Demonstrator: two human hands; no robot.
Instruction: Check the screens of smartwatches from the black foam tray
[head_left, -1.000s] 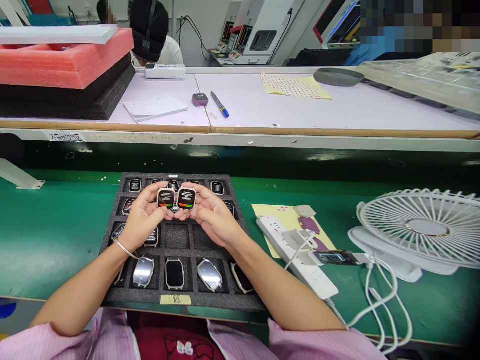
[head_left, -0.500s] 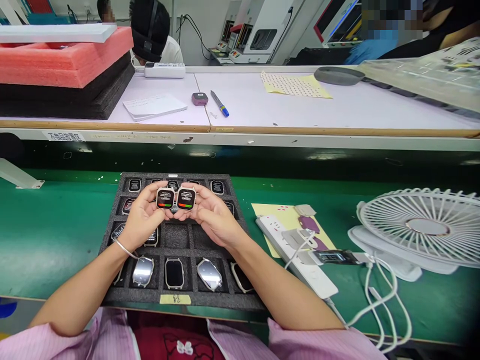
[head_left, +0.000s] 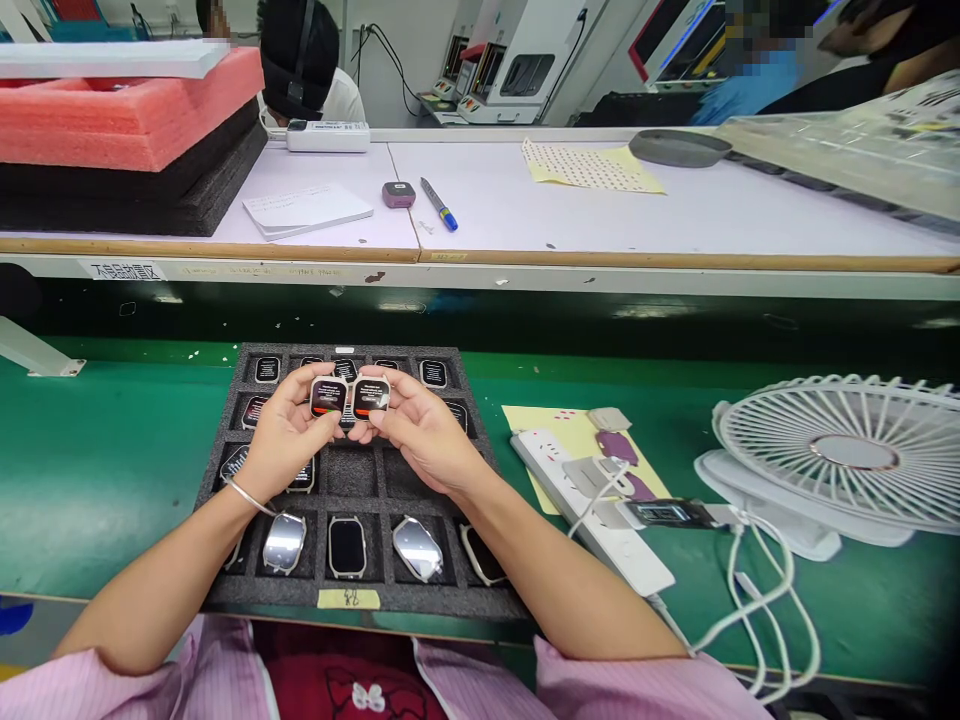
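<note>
Side by side over the back half of a dark foam tray (head_left: 352,597), my two hands each grip a smartwatch without a strap. My left hand (head_left: 289,425) is closed round the left smartwatch (head_left: 327,392), its thumb at the screen's lower edge. My right hand (head_left: 424,425) holds the right smartwatch (head_left: 371,392), with the thumb on the lower right of the screen. Both screens are lit with white text and a coloured strip at the bottom. Several more watches lie in the tray's compartments, among them a dark-screened watch (head_left: 347,547) in the front row.
Right of the tray lie a white power strip (head_left: 592,510), a yellow sheet (head_left: 536,420), white cables (head_left: 780,610) and a white fan (head_left: 855,455). A raised shelf behind holds a pen (head_left: 439,205), a notepad (head_left: 307,210) and stacked foam (head_left: 135,130). Other people sit beyond.
Both thumbs have moved up onto the lower part of the screens, covering part of the coloured strips. The hands and watches otherwise stay in nearly the same place.
</note>
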